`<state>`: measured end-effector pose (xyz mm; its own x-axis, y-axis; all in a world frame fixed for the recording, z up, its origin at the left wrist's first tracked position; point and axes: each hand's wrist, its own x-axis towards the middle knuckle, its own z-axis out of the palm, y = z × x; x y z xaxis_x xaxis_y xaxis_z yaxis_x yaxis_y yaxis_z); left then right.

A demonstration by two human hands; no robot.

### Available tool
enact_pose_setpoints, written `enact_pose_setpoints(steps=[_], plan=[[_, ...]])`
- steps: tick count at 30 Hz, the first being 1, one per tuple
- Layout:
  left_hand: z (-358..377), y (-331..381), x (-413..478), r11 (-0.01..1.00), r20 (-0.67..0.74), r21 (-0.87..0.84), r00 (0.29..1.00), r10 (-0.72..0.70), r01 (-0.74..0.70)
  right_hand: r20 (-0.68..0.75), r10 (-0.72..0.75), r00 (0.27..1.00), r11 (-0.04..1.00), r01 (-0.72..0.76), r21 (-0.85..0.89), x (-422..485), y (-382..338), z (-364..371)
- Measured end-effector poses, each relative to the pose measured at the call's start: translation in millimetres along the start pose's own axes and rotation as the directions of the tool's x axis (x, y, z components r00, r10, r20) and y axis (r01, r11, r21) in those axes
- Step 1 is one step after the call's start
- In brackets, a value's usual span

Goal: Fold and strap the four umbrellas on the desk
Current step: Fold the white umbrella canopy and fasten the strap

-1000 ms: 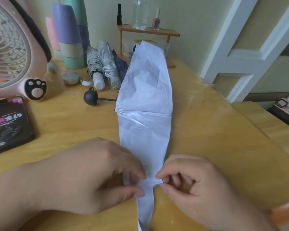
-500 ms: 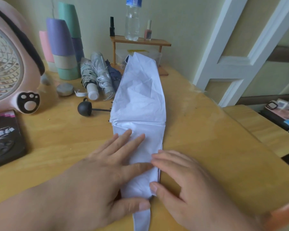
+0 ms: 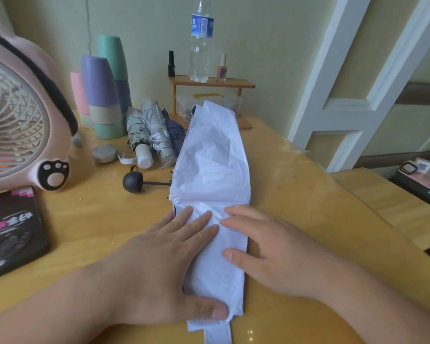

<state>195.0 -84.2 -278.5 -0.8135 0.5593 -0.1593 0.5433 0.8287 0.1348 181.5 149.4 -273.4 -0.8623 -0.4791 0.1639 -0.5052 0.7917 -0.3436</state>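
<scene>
White umbrella [image 3: 214, 170] laid lengthwise at desk [image 3: 308, 207] centre. Folding step in hand: umbrella pressed flat by left hand [image 3: 164, 259] and right hand [image 3: 271, 254], both spread. Next, as judged: umbrella to be rolled tight, strap [image 3: 217, 335] wrapped round.

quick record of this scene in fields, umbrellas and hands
umbrella in work: white umbrella, flattened lengthwise on the desk
handle: black knob, pointing left
left hand: flat, pressing the umbrella
right hand: flat, pressing the umbrella
strap: loose at the near end
others: three rolled umbrellas behind, beside stacked cups
</scene>
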Motion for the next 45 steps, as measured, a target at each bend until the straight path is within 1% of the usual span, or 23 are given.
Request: enact_pose_setpoints(steps=[1,3,6,9,11,15,18,21,24,26,27,28,30,34,37,39,41,43,45], plan=[[-0.1,-2.0,2.6,1.000,-0.022,-0.008,1.000,-0.004,0.003,0.052,-0.003,0.999,0.999,0.005,-0.035,8.0,6.3,-1.8],[1.5,-8.8,7.9,0.999,-0.098,-0.037,0.995,-0.036,0.033,0.063,-0.029,0.998,0.997,0.034,-0.071,20.4,17.4,-2.8],[0.5,-14.7,13.9,0.991,-0.168,-0.095,0.980,-0.106,0.091,-0.022,-0.082,0.996,0.995,0.081,-0.058,27.2,30.9,4.5],[-0.7,-12.9,17.9,0.983,-0.150,-0.121,0.977,-0.152,0.135,-0.132,-0.056,0.990,0.997,0.063,0.050,27.9,40.4,12.4],[0.1,-14.1,19.8,0.979,-0.155,-0.138,0.973,-0.173,0.152,-0.200,-0.041,0.979,0.995,0.059,0.082,29.8,46.0,17.4],[6.8,-21.9,18.4,0.977,-0.198,-0.164,0.965,-0.171,0.140,-0.218,-0.014,0.976,0.992,0.040,0.117,37.4,45.0,22.9],[8.6,-23.8,16.4,0.982,-0.201,-0.141,0.967,-0.155,0.128,-0.196,0.020,0.980,0.994,0.003,0.112,42.2,43.1,24.8],[6.3,-22.3,12.2,0.991,-0.221,-0.123,0.971,-0.088,0.062,-0.154,0.042,0.987,0.998,-0.033,0.060,42.6,37.0,22.3],[4.2,-18.8,6.8,0.998,-0.225,-0.054,0.974,0.024,-0.036,0.027,0.038,0.999,0.996,-0.036,-0.077,36.8,27.1,14.9],[4.0,-17.6,4.3,0.998,-0.181,-0.033,0.983,0.039,-0.045,0.183,0.058,0.981,0.981,-0.021,-0.195,31.2,20.2,8.4],[4.0,-17.6,3.8,0.999,-0.149,-0.031,0.988,0.030,-0.035,0.243,0.068,0.968,0.974,-0.012,-0.227,28.9,17.4,4.9],[4.1,-16.5,3.8,0.999,-0.120,-0.026,0.992,0.027,-0.030,0.286,0.074,0.955,0.972,-0.006,-0.233,25.2,16.7,1.1],[4.1,-18.6,-0.9,0.999,-0.114,-0.003,0.992,0.045,-0.046,0.331,0.042,0.943,0.978,0.029,-0.205,24.3,15.5,-3.5],[1.8,-15.6,-6.6,0.991,-0.135,-0.025,0.983,0.127,-0.132,0.319,-0.039,0.947,0.997,0.059,-0.053,18.9,21.6,-8.8],[3.3,-17.4,-7.6,0.987,-0.217,-0.047,0.966,0.139,-0.152,0.299,-0.051,0.953,0.998,0.043,0.035,15.4,19.7,-10.4],[6.4,-20.3,-7.3,0.987,-0.301,-0.007,0.942,0.148,-0.158,0.285,-0.073,0.956,0.995,0.053,0.079,14.1,17.0,-10.0],[9.5,-24.0,-6.2,0.985,-0.341,0.066,0.924,0.174,-0.161,0.272,-0.079,0.959,0.992,0.049,0.116,13.2,16.4,-9.1],[12.7,-26.7,-5.6,0.979,-0.324,0.091,0.924,0.202,-0.182,0.258,-0.070,0.963,0.988,0.031,0.152,12.5,18.5,-8.3],[13.4,-25.8,-5.6,0.982,-0.295,0.069,0.936,0.190,-0.178,0.244,-0.050,0.969,0.987,0.010,0.162,12.7,22.2,-7.5]])
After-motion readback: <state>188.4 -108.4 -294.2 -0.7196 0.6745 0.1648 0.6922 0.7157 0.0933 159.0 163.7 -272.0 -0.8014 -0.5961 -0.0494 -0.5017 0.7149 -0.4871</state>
